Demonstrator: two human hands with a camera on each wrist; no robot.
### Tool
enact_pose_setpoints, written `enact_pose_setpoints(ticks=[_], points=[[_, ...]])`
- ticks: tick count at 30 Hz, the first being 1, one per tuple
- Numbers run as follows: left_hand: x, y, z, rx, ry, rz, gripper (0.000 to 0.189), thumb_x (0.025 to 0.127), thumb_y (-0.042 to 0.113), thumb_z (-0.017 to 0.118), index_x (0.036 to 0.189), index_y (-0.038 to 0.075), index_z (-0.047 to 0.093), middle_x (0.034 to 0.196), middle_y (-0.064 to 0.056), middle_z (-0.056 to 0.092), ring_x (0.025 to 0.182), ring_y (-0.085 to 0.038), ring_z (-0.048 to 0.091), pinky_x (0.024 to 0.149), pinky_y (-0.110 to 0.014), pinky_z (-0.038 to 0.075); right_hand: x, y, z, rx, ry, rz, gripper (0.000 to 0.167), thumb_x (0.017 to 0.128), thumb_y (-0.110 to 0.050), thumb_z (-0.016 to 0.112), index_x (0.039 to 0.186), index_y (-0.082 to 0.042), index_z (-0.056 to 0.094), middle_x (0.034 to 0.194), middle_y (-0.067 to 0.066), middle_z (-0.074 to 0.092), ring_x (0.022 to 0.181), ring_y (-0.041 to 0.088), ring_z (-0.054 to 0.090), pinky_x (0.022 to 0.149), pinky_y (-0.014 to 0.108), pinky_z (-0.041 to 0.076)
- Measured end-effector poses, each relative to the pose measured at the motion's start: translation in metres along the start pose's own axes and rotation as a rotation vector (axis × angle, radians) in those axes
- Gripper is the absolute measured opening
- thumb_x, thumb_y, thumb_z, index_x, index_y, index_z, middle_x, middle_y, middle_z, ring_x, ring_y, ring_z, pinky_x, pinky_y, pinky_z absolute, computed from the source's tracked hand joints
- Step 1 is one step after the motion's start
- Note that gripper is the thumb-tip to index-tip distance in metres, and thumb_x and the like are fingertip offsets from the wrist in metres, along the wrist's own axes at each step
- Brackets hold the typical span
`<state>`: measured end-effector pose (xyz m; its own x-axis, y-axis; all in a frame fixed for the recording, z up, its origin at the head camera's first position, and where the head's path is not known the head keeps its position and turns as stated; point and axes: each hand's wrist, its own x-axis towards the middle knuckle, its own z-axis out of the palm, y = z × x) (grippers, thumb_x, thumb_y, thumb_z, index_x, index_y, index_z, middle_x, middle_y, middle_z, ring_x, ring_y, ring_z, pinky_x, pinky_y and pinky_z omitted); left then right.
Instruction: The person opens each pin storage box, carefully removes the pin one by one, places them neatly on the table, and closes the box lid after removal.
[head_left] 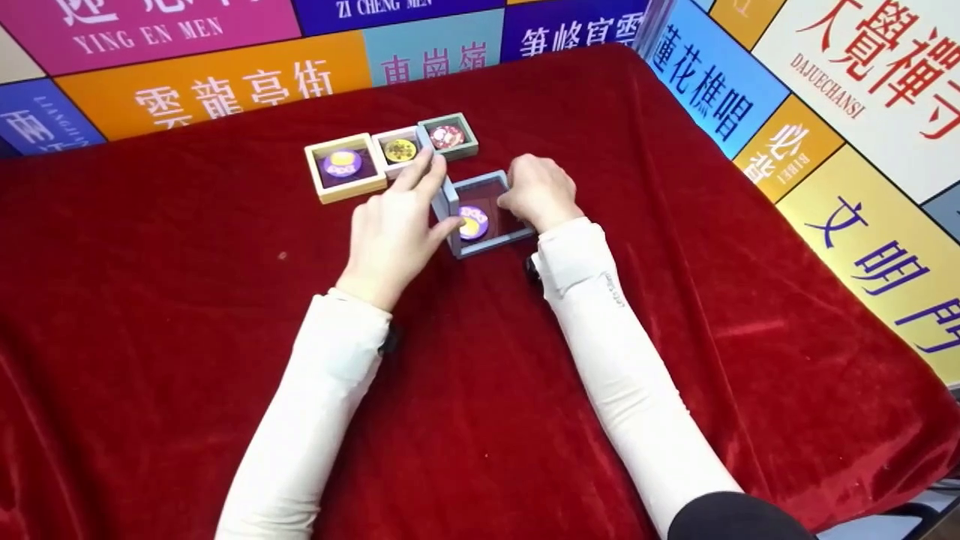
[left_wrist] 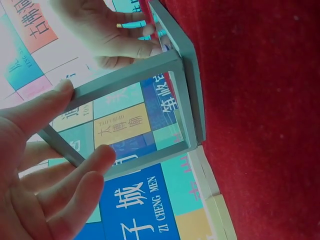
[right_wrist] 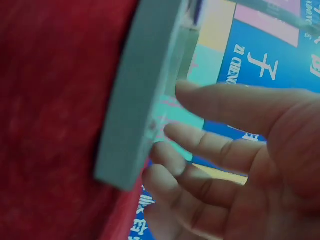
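Arms [head_left: 292, 427] forward, right fingers [right_wrist: 215, 142] perhaps loosely bent

The cloth [head_left: 450, 390] is deep red, the frame case [head_left: 496, 242] blue-grey, its disc [head_left: 475, 223] purple and yellow, the sleeves [head_left: 307, 420] white.

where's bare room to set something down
Bare red cloth lies left of the left sleeve, between both sleeves, and right of the right sleeve. Crowded: the blue-grey frame between left hand and right hand, three frames beyond.

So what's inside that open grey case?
A purple and yellow disc lies in the case, partly hidden by the left hand. The right hand covers part of the right side; anything beneath can't be seen.
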<state>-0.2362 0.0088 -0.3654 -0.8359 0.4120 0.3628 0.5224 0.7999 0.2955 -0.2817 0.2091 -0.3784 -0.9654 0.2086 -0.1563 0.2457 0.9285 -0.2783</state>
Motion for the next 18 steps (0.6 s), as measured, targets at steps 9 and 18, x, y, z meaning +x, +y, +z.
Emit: enact_pose_setpoints(ticks=[9,18], points=[[0.000,0.002,0.003,-0.014,0.015,0.002,0.064,0.085,0.045,0.067,0.141,0.021,0.046,0.149,0.001,0.044,0.077,-0.036,0.067,0.060,-0.047,0.052,-0.007,-0.024,0.009,-0.064,-0.117,-0.426,0.025,0.079,-0.026,0.067,0.100,-0.012,0.066,0.096,0.009,0.067,0.093,0.028,0.059,0.084,0.043,0.047],[0.000,0.001,0.002,-0.026,-0.011,-0.002,0.064,0.086,0.043,0.066,0.142,0.021,0.045,0.150,0.002,0.041,0.080,-0.036,0.067,0.062,-0.048,0.052,-0.011,-0.031,0.013,-0.118,-0.104,-0.406,0.040,0.079,-0.032,0.070,0.108,-0.007,0.058,0.106,0.015,0.062,0.100,0.033,0.057,0.088,0.046,0.046]])
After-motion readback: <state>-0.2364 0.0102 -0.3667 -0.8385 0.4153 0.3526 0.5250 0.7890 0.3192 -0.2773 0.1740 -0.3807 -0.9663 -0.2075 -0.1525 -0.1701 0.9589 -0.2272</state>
